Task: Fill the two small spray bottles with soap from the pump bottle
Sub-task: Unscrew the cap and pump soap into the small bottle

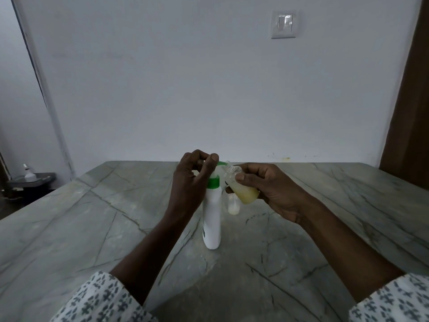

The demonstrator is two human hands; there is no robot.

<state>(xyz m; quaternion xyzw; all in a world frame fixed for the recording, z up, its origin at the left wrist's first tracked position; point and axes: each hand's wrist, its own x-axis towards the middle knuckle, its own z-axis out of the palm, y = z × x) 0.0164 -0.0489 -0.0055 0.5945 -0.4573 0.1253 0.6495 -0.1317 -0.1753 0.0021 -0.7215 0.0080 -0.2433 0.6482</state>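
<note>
Pump bottle [212,219] stands upright at the centre of the frame on our grey-green veined stone table [92,228]. Its body is tall, slim and white, with a bright green collar [213,183] at the neck and a green spout [221,163] showing at the top. Our left hand [190,180] sits over the pump head with its fingers and thumb curled round it; most of the head is hidden beneath them, so we can only say it seems to be pressed from above.

Our right hand [271,189], just right of centre, grips a small clear spray bottle [243,189] between thumb and fingers. This bottle is tilted, capless, with its open threaded neck right at the green spout. Pale yellow soap fills its lower part.

Second small bottle [232,206] stands on the table just right of the pump bottle, below the held one. It is blurred, but a little yellowish liquid shows at its bottom.

Patterned white sleeves [97,298] cover our forearms at the lower corners. A wall switch [283,24] sits in the upper right of the frame.
</note>
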